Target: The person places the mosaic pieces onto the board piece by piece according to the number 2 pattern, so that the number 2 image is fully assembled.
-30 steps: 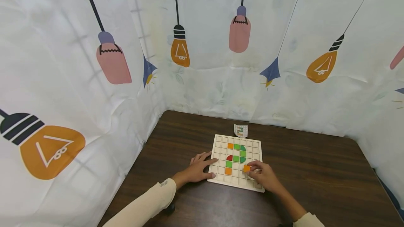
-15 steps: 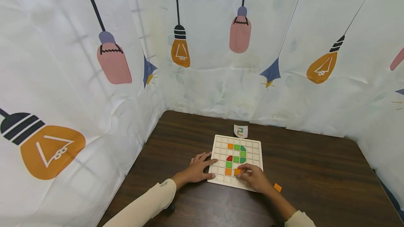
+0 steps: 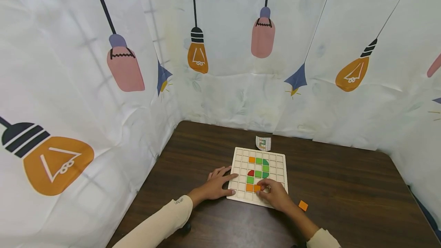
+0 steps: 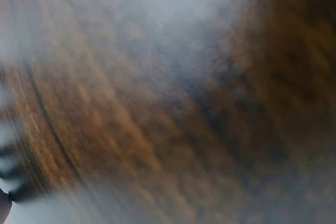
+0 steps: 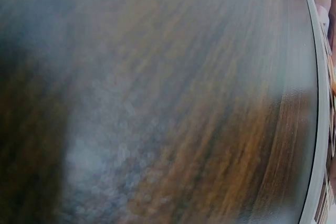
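Observation:
A pale wooden grid board lies on the dark table. My left hand rests along its left edge, fingers spread, thumb and index tip touching the board. With thumb and index finger, my right hand pinches an orange square tile at the lower middle of the grid. Directly left of it sits another orange square tile, with a green square tile above that. A red rounded tile and several green and orange tiles form the curve above. Both wrist views show mostly blurred tabletop.
A loose orange tile lies on the table right of the board, beside my right wrist. Behind the board stands a small patterned card. A white curtain printed with lamps hangs along the table's back and left side.
My right hand has moved left over the board with its orange tile, up against the orange tile in the grid. The loose orange tile came into view beside the wrist. My left hand stays still.

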The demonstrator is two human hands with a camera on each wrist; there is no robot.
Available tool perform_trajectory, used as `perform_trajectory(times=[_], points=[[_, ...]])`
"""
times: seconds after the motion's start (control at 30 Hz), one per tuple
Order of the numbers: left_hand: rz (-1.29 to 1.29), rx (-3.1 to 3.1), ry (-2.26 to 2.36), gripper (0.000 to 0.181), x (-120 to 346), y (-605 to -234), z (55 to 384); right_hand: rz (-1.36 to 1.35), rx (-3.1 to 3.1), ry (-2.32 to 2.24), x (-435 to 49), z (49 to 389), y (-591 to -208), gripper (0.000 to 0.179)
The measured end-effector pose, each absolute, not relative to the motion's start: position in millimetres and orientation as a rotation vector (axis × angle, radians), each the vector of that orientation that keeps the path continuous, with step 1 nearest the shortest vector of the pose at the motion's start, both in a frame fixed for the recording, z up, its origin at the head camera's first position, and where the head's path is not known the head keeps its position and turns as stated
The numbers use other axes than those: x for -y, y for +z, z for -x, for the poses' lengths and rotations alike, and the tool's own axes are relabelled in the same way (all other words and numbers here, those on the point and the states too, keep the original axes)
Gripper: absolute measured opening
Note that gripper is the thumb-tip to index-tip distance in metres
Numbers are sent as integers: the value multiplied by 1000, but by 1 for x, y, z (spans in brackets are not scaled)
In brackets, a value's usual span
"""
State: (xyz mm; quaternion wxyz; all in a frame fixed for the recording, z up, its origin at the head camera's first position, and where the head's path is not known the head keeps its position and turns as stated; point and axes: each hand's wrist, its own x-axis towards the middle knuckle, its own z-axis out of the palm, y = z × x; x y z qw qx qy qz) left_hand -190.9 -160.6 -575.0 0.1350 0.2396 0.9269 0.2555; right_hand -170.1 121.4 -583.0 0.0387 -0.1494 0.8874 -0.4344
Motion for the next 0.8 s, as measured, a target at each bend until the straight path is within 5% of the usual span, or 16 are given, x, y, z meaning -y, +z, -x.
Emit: perform_trajectory(times=[0.8], points=[[-679, -2685, 722, 66, 159, -572, 190, 448, -2793, -1215, -121, 170, -579, 15]])
